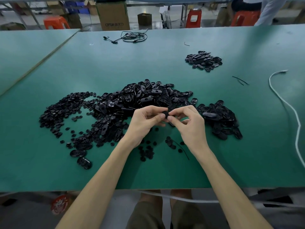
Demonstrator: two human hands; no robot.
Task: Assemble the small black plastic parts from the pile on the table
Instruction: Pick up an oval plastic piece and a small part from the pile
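green table [49, 162], black parts pile [142, 98] mid-surface; left hand [143, 123], right hand [189, 124] both pinching small part [165, 113]; cardboard box [113, 14], orange stools [56, 22] behind.

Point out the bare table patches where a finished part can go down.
Bare: the near table strip before the front edge; the stretch between the big pile and the small pile; the far left, up to the black cable. Crowded: the middle, discs left, shells right.
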